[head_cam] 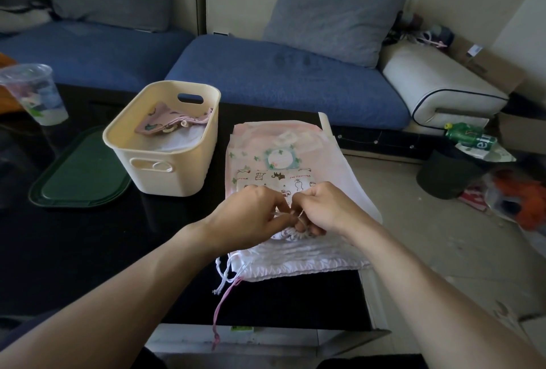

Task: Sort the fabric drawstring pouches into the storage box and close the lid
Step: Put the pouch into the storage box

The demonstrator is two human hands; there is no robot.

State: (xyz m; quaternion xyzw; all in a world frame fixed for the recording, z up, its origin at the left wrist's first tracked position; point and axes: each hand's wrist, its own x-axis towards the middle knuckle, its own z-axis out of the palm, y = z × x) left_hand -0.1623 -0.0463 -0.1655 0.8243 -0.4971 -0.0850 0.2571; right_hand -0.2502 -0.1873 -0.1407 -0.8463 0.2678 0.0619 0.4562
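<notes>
Left hand: the left hand (254, 215) has its fingers curled, pinching a thin white drawstring (279, 214) at the gathered mouth of a small pouch.
Right hand: the right hand (322, 209) meets it fingertip to fingertip, fingers curled and pinching the same cord on the other side.
Small pouch: the small animal-print pouch (274, 181) lies on top of the pile, its puckered mouth under both hands.
Pile of pouches: the stack of pale pink and white drawstring pouches (295, 256) lies flat on the right part of the table, cords trailing off the near left corner, one pink cord (220, 306) hanging over the table edge.
Storage box: the cream storage box (165, 162) stands open just left of the pile, with a pink patterned pouch (168, 123) inside.
Lid: the dark green lid (76, 173) lies flat on the table left of the box, touching it or nearly so.
Table: the black glossy table (88, 250) also carries a clear plastic cup (35, 94) at its far left.
Beyond: a blue sofa (266, 73) runs behind the table.
</notes>
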